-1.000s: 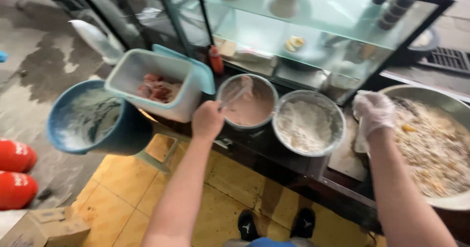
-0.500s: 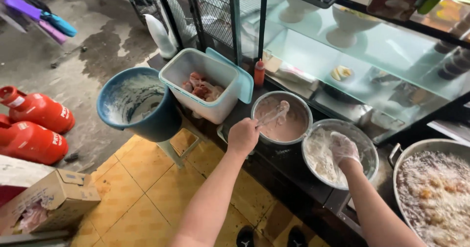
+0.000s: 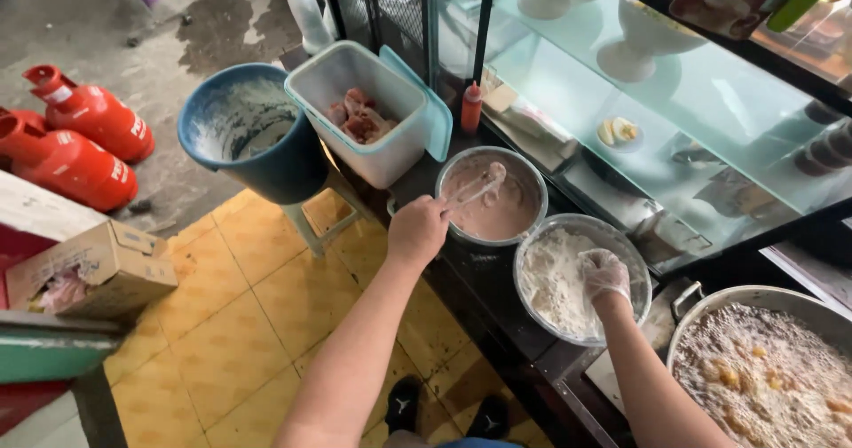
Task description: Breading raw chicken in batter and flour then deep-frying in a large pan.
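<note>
Now our left hand is closed around the handle of a pair of tongs, whose tips dip into the pinkish batter in the near steel bowl. Our gloved right hand has come off the edge of the frying pan, where it hovered a second ago, and now presses down into the white flour in the second bowl; its fingers are curled into the flour, but we cannot tell whether they grip a piece or only the flour. We judge from this shift that coating is underway, with the tongs working the wet side and the glove working the dry. Just behind the batter bowl stands a white tub of raw meat pieces with a teal lid leaning against it, and a blue bucket beside that. To the right, the wide pan of oil bubbles with pieces frying. Two red gas cylinders lie well apart on the floor
</note>
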